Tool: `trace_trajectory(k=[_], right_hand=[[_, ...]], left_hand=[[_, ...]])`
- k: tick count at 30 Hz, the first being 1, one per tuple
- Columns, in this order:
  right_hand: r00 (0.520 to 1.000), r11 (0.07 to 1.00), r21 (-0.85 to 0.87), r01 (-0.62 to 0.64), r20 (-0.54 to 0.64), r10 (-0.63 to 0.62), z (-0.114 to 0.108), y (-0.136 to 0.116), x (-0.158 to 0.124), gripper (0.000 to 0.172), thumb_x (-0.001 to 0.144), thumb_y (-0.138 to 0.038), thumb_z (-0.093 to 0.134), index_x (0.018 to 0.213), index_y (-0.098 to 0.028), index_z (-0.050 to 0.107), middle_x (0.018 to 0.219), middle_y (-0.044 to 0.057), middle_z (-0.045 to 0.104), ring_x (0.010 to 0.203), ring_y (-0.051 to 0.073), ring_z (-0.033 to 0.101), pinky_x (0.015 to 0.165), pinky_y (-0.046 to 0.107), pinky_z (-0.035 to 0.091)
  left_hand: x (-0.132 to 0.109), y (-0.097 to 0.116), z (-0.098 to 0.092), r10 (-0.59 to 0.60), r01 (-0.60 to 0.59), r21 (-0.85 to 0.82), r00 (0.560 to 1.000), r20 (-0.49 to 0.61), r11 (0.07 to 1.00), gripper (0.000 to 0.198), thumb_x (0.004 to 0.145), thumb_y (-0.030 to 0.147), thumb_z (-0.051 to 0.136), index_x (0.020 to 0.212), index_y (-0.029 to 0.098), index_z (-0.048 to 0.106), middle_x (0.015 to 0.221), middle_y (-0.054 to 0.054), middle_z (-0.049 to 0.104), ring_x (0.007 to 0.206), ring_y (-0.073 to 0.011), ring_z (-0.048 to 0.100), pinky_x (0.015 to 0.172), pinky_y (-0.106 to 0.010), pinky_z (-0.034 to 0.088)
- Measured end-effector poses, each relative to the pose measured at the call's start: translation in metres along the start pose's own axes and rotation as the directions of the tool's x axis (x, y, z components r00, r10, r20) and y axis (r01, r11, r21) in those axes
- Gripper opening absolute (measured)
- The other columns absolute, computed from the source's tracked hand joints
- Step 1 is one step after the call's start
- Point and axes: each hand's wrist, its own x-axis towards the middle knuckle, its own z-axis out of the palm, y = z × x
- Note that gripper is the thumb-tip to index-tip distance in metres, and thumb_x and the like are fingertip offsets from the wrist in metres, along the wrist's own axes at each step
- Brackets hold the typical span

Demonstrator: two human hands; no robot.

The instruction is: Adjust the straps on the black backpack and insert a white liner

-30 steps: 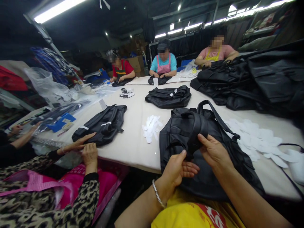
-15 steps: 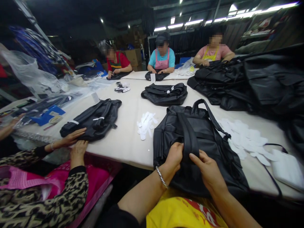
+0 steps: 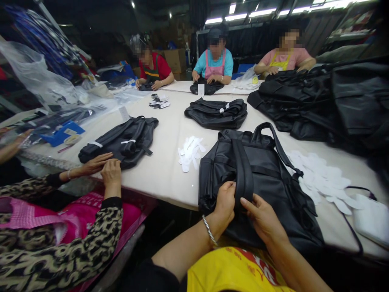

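A black backpack lies in front of me at the table's edge, its straps facing up. Both hands are closed on one of its shoulder straps. My left hand, with a twisted silver bracelet at the wrist, grips the strap's left side; its fingertips are partly hidden. From the right, my right hand pinches the same strap, thumb on top. White paper strips lie in a small pile left of the backpack. A larger heap of white strips spreads to its right.
Beside me on the left, a co-worker's hands touch another black backpack. A third backpack lies mid-table. Black bags pile up at the right. Three people work across the table. A white stack sits far right.
My view has shifted slightly, while both my hands keep hold of the strap. The neighbouring co-worker's nearer hand has moved up and right along their backpack's edge.
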Motion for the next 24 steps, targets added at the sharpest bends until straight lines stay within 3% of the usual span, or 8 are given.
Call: trace_trajectory(k=[4,8,11,15,18,21,24], right_hand=[[0.999,0.999,0.025,-0.024,0.027,0.023,0.005,-0.004,-0.001,0.037,0.061,-0.029,0.069,0.093,-0.019,0.054,0.085,0.003,0.063,0.082,0.019,0.058,0.075,0.031,0.046],[1.000,1.000,0.016,-0.003,0.001,0.002,0.010,-0.001,0.002,0.036,0.060,-0.029,0.069,0.091,-0.019,0.053,0.082,0.003,0.063,0.078,0.019,0.059,0.072,0.030,0.047],[0.999,1.000,-0.009,0.023,-0.045,-0.024,0.018,0.005,0.006,0.035,0.059,-0.028,0.068,0.088,-0.018,0.052,0.078,0.002,0.063,0.075,0.019,0.059,0.071,0.031,0.047],[0.993,0.994,-0.103,0.030,-0.111,-0.041,0.032,0.011,0.009,0.027,0.060,-0.025,0.064,0.081,-0.018,0.049,0.073,0.001,0.060,0.071,0.017,0.057,0.067,0.029,0.046],[0.992,0.984,-0.175,0.045,-0.109,-0.065,0.040,0.008,0.005,0.025,0.061,-0.028,0.064,0.078,-0.018,0.048,0.074,0.000,0.058,0.072,0.017,0.056,0.067,0.028,0.045],[0.995,0.979,-0.182,0.095,0.044,-0.088,0.037,-0.002,-0.003,0.024,0.063,-0.032,0.063,0.078,-0.018,0.049,0.077,0.001,0.057,0.074,0.016,0.054,0.068,0.027,0.044],[0.977,0.970,-0.199,0.137,0.189,-0.099,0.024,-0.010,-0.010,0.018,0.067,-0.032,0.058,0.077,-0.017,0.053,0.075,0.001,0.057,0.072,0.014,0.053,0.067,0.025,0.042]], left_hand=[[-0.003,0.003,-0.003,0.087,-0.087,0.034,0.996,0.000,0.996,0.018,0.072,0.028,0.046,0.074,0.014,0.057,0.072,-0.003,0.058,0.068,-0.0120,0.051,0.066,-0.023,0.041],[0.000,0.007,-0.010,0.174,-0.173,0.280,0.985,0.022,0.944,0.025,0.070,0.037,0.053,0.080,0.015,0.059,0.080,-0.005,0.060,0.075,-0.0145,0.052,0.068,-0.023,0.041],[0.005,0.009,-0.019,0.165,-0.175,0.436,0.984,0.062,0.883,0.030,0.066,0.037,0.058,0.085,0.015,0.061,0.085,-0.006,0.062,0.076,-0.0161,0.053,0.070,-0.024,0.041],[0.010,0.015,-0.031,0.114,-0.153,0.496,0.988,0.108,0.855,0.027,0.064,0.034,0.060,0.082,0.014,0.062,0.080,-0.006,0.063,0.073,-0.0158,0.054,0.067,-0.024,0.042],[0.011,0.021,-0.036,0.063,-0.093,0.428,0.994,0.083,0.899,0.026,0.061,0.031,0.063,0.079,0.012,0.062,0.074,-0.004,0.062,0.065,-0.0128,0.054,0.062,-0.023,0.042],[0.013,0.032,-0.040,-0.068,0.044,0.283,0.995,0.076,0.958,0.026,0.060,0.031,0.065,0.074,0.010,0.059,0.064,-0.002,0.060,0.055,-0.0097,0.052,0.057,-0.022,0.043],[0.014,0.046,-0.043,-0.237,0.212,0.197,0.965,0.112,0.957,0.026,0.064,0.033,0.063,0.071,0.009,0.057,0.060,-0.004,0.059,0.051,-0.0101,0.054,0.051,-0.021,0.044]])
